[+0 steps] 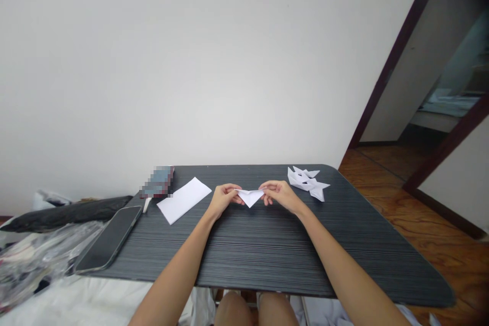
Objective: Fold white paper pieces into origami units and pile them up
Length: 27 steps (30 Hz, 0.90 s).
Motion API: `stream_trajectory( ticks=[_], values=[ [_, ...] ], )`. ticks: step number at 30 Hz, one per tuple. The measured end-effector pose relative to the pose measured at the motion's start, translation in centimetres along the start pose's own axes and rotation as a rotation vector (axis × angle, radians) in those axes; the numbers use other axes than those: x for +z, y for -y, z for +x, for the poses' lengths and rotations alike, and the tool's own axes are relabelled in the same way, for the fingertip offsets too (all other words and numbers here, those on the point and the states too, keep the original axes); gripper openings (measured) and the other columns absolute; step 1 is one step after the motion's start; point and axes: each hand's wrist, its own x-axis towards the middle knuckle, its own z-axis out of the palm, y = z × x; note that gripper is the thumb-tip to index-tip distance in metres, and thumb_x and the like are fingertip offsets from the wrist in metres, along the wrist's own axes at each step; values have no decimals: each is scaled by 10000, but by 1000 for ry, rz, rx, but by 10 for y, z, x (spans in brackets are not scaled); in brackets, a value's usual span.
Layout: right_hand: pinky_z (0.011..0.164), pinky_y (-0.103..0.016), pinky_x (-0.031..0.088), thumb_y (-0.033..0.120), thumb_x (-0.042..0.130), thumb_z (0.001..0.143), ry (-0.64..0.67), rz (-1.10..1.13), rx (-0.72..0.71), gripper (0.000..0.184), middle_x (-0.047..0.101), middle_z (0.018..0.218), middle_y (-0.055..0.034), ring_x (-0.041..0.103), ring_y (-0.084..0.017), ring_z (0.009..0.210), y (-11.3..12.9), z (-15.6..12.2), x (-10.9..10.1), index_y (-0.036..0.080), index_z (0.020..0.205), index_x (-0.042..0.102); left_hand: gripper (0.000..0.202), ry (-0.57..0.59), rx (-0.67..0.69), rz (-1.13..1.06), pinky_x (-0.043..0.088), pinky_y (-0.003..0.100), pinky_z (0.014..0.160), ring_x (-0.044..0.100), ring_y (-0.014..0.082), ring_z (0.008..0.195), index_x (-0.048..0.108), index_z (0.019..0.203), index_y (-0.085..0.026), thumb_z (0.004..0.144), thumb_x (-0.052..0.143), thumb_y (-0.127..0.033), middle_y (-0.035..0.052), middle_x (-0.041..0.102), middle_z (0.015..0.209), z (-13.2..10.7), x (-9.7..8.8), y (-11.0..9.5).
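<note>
A small piece of folded white paper, shaped like a downward-pointing triangle, is held above the dark table between both hands. My left hand pinches its left corner with thumb and fingers. At the opposite corner, my right hand grips the paper the same way. To the right lie folded paper boats, with pointed ends and overlapping one another. A flat white paper sheet rests left of my left hand.
The dark table stands against a white wall. On its left edge lies a smartphone, and behind that a blurred-out item with a white strip. Plastic-wrapped things sit left of the table. A doorway opens at right.
</note>
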Motion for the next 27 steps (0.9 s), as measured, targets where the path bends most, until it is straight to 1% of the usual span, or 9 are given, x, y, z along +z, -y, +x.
stream_trajectory(
  ticks=[5,9,13,15,19,21,23,25,27],
  values=[
    [382,-185,323,207,587,641,-50,12,31,119,618,552,-19,548,-91,422,-4,1,-1,114,711,611,201,-4,75,1,494,253,537,621,162,527,532,833,-108,669,540,-225,33,629,561,-3,1,-2],
    [458,-209,370,223,604,649,-23,149,52,172,651,614,-60,602,-129,542,-4,-1,-3,104,769,634,173,-57,103,-72,489,245,565,616,147,546,554,759,-102,646,582,-230,33,628,589,0,0,-2],
    [578,-234,411,205,641,628,9,279,57,229,673,732,-83,613,-148,695,1,-3,-4,126,842,646,194,-84,102,-188,490,261,626,623,153,593,588,756,-86,623,624,-223,46,635,638,0,0,-4],
    [578,-230,405,196,652,619,-23,305,51,233,671,736,-76,610,-145,701,2,-3,-4,138,845,650,211,-65,96,-226,488,278,661,629,170,630,596,762,-75,621,636,-228,62,642,671,-2,2,-7],
    [497,-218,362,249,660,614,-160,307,20,210,655,693,-67,596,-136,625,-2,0,-1,138,792,657,261,-29,122,-268,469,300,733,629,196,731,590,820,-65,631,645,-236,94,652,750,-5,5,-9],
    [489,-217,350,267,669,594,-251,280,-2,221,638,670,-52,569,-119,593,-8,3,0,133,769,658,285,-40,132,-225,473,290,688,627,185,704,585,843,-72,638,642,-262,90,649,746,-4,6,-7],
    [488,-219,344,277,676,573,-354,218,-7,213,610,609,-28,518,-91,532,-14,6,1,120,716,657,289,-83,133,-111,459,246,552,605,149,584,593,818,-78,647,627,-309,63,630,663,-1,4,-2],
    [468,-220,332,292,670,565,-426,122,15,213,574,538,-6,454,-69,461,-19,8,2,109,670,652,287,-171,145,46,387,206,430,531,97,460,610,769,-89,650,609,-350,34,597,611,3,2,4],
    [447,-223,324,312,643,582,-455,-2,56,226,546,487,6,424,-69,421,-23,8,3,105,673,648,263,-272,178,217,354,203,412,479,71,432,628,722,-104,644,604,-354,30,593,652,6,-2,9]
  ],
)
